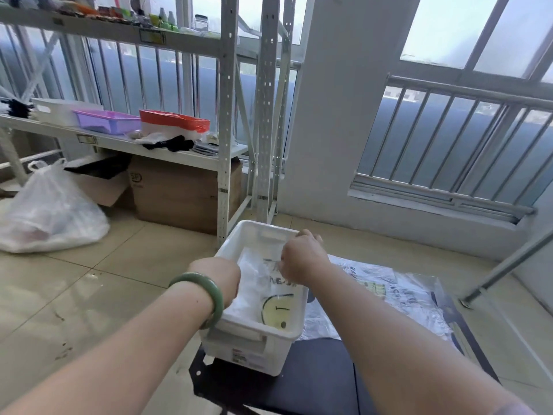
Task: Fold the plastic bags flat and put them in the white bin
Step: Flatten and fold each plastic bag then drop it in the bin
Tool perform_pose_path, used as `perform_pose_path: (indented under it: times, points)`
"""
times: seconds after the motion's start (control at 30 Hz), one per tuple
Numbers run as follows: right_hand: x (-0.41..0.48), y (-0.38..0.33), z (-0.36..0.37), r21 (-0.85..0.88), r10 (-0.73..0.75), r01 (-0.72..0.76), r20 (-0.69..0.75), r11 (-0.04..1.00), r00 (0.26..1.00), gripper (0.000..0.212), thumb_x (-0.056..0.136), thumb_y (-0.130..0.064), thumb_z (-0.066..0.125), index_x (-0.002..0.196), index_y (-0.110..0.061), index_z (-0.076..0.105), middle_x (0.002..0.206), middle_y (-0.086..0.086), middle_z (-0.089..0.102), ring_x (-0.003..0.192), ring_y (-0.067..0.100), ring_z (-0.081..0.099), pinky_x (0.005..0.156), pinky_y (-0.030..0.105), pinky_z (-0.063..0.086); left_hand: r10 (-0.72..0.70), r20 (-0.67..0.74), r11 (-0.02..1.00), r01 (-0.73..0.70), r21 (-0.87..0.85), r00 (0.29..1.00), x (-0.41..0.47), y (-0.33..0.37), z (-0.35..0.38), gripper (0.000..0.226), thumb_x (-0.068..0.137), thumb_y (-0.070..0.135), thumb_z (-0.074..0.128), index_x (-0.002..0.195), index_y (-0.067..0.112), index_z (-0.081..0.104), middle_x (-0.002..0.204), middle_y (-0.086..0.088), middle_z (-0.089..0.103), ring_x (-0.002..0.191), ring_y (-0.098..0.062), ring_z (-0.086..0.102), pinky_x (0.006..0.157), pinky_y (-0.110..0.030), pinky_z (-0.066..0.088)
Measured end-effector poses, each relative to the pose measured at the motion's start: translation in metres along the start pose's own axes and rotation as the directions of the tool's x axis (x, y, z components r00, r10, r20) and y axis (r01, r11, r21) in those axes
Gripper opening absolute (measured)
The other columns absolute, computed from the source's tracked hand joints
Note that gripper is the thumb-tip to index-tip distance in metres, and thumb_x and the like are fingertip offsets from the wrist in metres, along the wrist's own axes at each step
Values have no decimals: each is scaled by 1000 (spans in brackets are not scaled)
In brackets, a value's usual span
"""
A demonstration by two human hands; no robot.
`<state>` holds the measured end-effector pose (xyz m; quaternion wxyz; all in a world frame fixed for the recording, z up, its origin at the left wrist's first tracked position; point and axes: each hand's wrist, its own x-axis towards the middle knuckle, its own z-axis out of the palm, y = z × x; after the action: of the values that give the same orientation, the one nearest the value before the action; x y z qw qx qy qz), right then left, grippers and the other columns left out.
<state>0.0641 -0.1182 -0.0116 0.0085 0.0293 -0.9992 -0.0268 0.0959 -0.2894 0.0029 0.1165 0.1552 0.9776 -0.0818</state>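
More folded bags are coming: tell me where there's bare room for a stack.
Bare: the dark table's near strip, this side of the white bin; the tiled floor between the full white bag and the bin. Crowded: inside the bin, where left hand and right hand handle a clear bag; the table right of it, under flat plastic bags.

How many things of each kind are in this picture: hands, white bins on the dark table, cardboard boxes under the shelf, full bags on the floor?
Hands: 2 (left hand, right hand)
White bin: 1
Cardboard boxes: 2 (closed box, open box)
Full bag: 1
Total: 6
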Motion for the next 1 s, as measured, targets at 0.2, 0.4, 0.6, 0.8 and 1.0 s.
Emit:
perform_pose_path:
  times: [0.2,0.4,0.6,0.8,1.0]
  points:
    - [5,-7,5,-68,48,-32,250,997,967,19,87,-19,47,96,-15,63,125,15,52,135,30,22,114,53,5,42,185,993,-61,99,982,7,8,-5,11,90,18,53,89,13,64,85,-1,60,80,-21,56,73,-28,47]
    - [2,-2,11,-90,70,-47,266,995,961,17,88,-20,48,92,-17,63,114,14,55,125,31,36,112,51,14,29,175,997,-41,66,984,4,12,-14,29,92,34,54,108,12,64,114,-4,66,95,-22,60,74,-26,41]
    - [-11,20,-8,212,23,-12,-46,977,999,26,89,-27,49,98,-22,73,102,-2,70,103,22,57,96,33,41,19,24,999,-20,40,1000,0,16,-19,18,92,35,47,87,23,58,89,2,60,81,-20,54,67,-28,42]
    - [-49,83,-38,404,136,-68,-142,912,980,24,90,-20,54,105,-18,72,109,-1,70,105,17,61,92,25,44,30,-439,974,-124,-187,898,-12,60,-39,24,91,29,40,91,23,64,89,3,62,83,-20,60,65,-28,49]
    - [-98,162,-18,403,327,-298,-2,865,945,27,91,-19,53,115,-20,67,119,2,64,113,18,56,95,26,42,99,-590,839,-386,-383,801,-20,135,-44,22,93,24,42,105,25,60,98,6,65,87,-17,59,73,-32,52]
